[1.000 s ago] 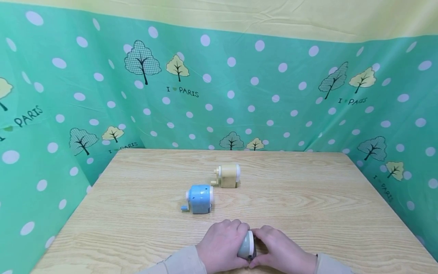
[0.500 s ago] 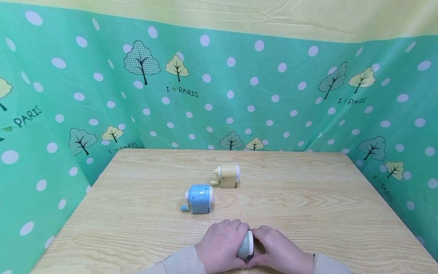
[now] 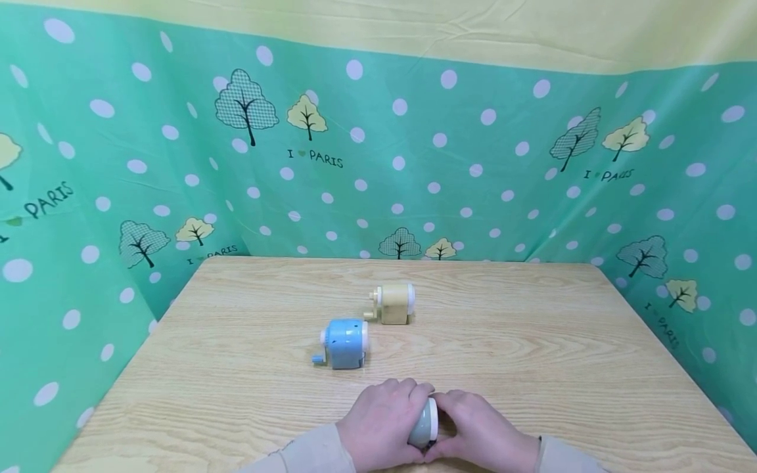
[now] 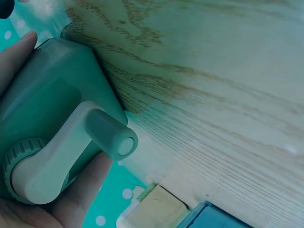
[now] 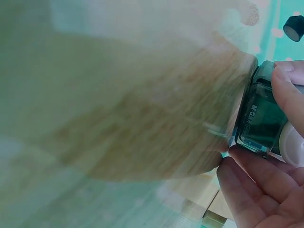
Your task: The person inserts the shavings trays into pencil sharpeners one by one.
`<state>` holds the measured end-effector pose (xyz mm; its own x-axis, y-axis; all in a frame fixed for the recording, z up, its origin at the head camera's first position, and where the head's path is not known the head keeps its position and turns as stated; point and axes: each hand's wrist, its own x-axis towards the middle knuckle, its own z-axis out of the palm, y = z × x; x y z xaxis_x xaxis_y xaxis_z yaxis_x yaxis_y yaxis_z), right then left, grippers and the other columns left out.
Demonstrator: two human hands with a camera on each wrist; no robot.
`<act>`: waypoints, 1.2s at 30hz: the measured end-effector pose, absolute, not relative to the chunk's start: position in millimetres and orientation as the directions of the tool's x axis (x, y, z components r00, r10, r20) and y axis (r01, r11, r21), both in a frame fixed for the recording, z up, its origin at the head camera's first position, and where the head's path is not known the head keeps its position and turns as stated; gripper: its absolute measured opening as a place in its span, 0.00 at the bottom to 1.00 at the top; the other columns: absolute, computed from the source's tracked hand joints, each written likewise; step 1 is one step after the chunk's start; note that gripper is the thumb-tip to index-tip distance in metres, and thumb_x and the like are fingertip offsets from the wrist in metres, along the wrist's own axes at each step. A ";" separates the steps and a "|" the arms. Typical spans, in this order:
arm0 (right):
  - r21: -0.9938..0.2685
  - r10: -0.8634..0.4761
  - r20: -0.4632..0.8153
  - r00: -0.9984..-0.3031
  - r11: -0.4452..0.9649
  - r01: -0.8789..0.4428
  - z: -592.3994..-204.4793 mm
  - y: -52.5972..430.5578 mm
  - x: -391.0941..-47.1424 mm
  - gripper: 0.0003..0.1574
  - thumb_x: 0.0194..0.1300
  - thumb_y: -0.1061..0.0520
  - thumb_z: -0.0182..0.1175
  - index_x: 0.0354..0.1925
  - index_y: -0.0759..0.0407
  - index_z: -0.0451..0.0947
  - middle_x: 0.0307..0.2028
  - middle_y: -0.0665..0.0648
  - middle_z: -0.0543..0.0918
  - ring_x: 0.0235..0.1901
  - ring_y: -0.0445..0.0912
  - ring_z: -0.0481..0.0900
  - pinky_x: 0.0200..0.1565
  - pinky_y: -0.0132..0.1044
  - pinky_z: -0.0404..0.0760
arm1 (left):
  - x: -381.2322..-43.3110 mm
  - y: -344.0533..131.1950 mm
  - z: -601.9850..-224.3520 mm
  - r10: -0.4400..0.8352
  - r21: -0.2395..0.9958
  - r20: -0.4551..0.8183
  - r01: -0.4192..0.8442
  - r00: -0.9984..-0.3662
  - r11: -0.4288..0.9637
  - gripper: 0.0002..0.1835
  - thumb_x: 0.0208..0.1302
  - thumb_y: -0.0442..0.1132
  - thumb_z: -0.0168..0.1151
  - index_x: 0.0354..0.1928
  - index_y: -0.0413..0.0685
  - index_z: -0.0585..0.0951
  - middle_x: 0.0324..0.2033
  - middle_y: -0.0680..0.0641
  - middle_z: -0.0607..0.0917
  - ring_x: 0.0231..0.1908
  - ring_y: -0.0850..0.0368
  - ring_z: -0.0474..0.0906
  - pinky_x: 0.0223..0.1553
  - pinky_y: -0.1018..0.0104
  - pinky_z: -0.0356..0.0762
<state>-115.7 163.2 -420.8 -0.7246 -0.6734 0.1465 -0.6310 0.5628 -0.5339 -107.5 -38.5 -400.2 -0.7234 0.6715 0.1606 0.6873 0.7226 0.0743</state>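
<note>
Near the front of the table, my left hand grips a grey-green pencil sharpener from its crank side. In the left wrist view the crank and its round knob face the camera, with fingers and palm around the body. From the other side my right hand holds the sharpener's front end. Its thumb and fingers lie on opposite sides of the dark see-through shavings drawer in the right wrist view. A white ring shows beside the drawer. Much of the body is hidden by the hands.
A blue crank sharpener stands left of centre on the wooden table. Behind it stands a cream one. A green dotted curtain encloses the table at the back and sides.
My right hand has shifted slightly left toward the sharpener, and less of the dark drawer shows beyond the white ring. The left hand and the other sharpeners stay in place.
</note>
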 end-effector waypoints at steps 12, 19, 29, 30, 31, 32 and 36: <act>-0.546 -0.663 0.104 -0.741 0.585 -0.600 -419.3 162.6 -117.5 0.39 0.48 0.31 0.71 0.50 0.53 0.80 0.39 0.40 0.86 0.37 0.27 0.76 0.38 0.27 0.79 | -107.1 -39.5 -398.9 0.676 0.081 0.156 0.692 -0.720 0.718 0.36 0.43 0.65 0.76 0.49 0.56 0.75 0.35 0.58 0.80 0.29 0.67 0.72 0.26 0.77 0.70; -0.562 -0.660 0.079 -0.747 0.589 -0.580 -418.4 161.6 -118.1 0.40 0.47 0.31 0.72 0.51 0.54 0.80 0.41 0.41 0.87 0.38 0.28 0.77 0.39 0.28 0.80 | -107.7 -39.6 -399.3 0.677 0.079 0.150 0.692 -0.720 0.718 0.36 0.41 0.65 0.78 0.49 0.55 0.75 0.36 0.58 0.80 0.30 0.67 0.72 0.26 0.77 0.70; -0.553 -0.660 0.131 -0.739 0.570 -0.608 -420.1 161.0 -116.8 0.40 0.48 0.31 0.71 0.52 0.54 0.80 0.42 0.41 0.87 0.38 0.28 0.78 0.40 0.27 0.80 | -107.6 -39.4 -399.2 0.679 0.082 0.150 0.693 -0.719 0.716 0.36 0.41 0.64 0.78 0.49 0.55 0.75 0.37 0.58 0.81 0.30 0.67 0.73 0.27 0.77 0.71; -0.553 -0.659 0.133 -0.740 0.570 -0.607 -420.2 160.9 -116.7 0.40 0.48 0.31 0.71 0.52 0.54 0.80 0.42 0.41 0.87 0.38 0.28 0.78 0.39 0.27 0.80 | -107.5 -39.5 -399.3 0.679 0.083 0.150 0.694 -0.718 0.715 0.37 0.40 0.64 0.78 0.49 0.55 0.75 0.37 0.58 0.81 0.30 0.67 0.73 0.27 0.77 0.71; -0.553 -0.658 0.134 -0.741 0.571 -0.607 -420.3 160.9 -116.6 0.40 0.48 0.31 0.71 0.52 0.54 0.80 0.42 0.41 0.87 0.38 0.28 0.78 0.39 0.27 0.80 | -107.5 -39.5 -399.4 0.680 0.085 0.150 0.694 -0.718 0.715 0.37 0.39 0.64 0.79 0.49 0.55 0.75 0.37 0.58 0.81 0.30 0.67 0.73 0.28 0.77 0.71; -0.554 -0.657 0.136 -0.741 0.570 -0.607 -420.4 160.7 -116.6 0.40 0.47 0.31 0.71 0.52 0.54 0.80 0.42 0.41 0.87 0.38 0.28 0.77 0.39 0.27 0.80 | -107.5 -39.7 -399.4 0.680 0.087 0.149 0.694 -0.718 0.714 0.38 0.38 0.65 0.79 0.49 0.55 0.75 0.37 0.58 0.81 0.30 0.67 0.73 0.28 0.77 0.71; -0.557 -0.658 0.151 -0.738 0.561 -0.613 -421.0 160.3 -116.2 0.40 0.47 0.32 0.72 0.51 0.54 0.80 0.40 0.41 0.87 0.37 0.27 0.77 0.38 0.26 0.79 | -107.6 -40.1 -398.8 0.681 0.095 0.147 0.695 -0.717 0.712 0.42 0.33 0.68 0.79 0.49 0.55 0.75 0.37 0.58 0.80 0.31 0.67 0.73 0.29 0.77 0.72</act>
